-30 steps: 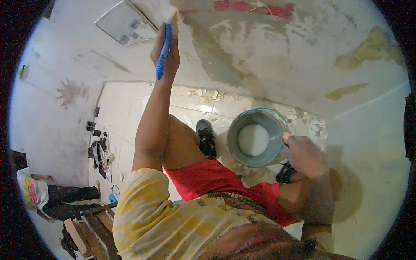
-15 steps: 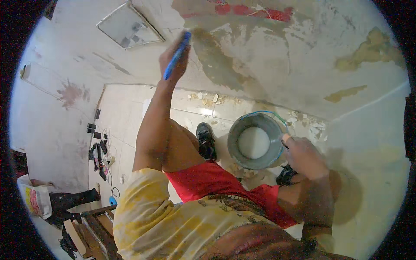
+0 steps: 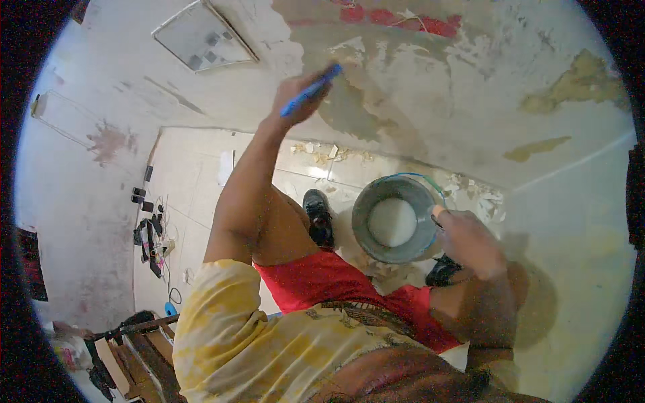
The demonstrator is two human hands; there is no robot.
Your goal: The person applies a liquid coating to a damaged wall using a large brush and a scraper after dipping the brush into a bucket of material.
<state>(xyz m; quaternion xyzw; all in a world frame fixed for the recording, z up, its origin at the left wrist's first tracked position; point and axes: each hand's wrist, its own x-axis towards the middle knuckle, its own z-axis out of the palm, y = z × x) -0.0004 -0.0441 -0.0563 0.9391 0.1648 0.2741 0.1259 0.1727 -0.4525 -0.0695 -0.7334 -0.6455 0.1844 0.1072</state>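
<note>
My left hand [image 3: 299, 98] is raised at the wall, closed round a narrow blue tool [image 3: 312, 90] seen nearly edge-on. Motion blurs it, and its exact kind cannot be told. In front of the patchy wall [image 3: 349, 101], the tool lies slanted over a bare grey-brown area. Low on the right, my right hand [image 3: 470, 243] is closed at the rim of a grey bucket [image 3: 363, 221]. A small tan part [image 3: 439, 211] shows by the thumb; I cannot make out what it is. White material [image 3: 392, 222] covers the bucket's bottom, and a blue-green wire handle [image 3: 420, 176] lies along its far rim.
Plaster chips [image 3: 334, 152] lie along the wall's foot. My black shoe [image 3: 319, 218] stands left of the bucket. Cables and dark gadgets [image 3: 153, 235] litter the floor at left. A framed panel [image 3: 205, 37] is on the wall. Wooden furniture [image 3: 144, 359] is at lower left.
My left hand has moved right and slightly down along the wall with the blue tool, which now lies flatter. The person at far left has mostly gone from view. My right hand stays at the bucket.
</note>
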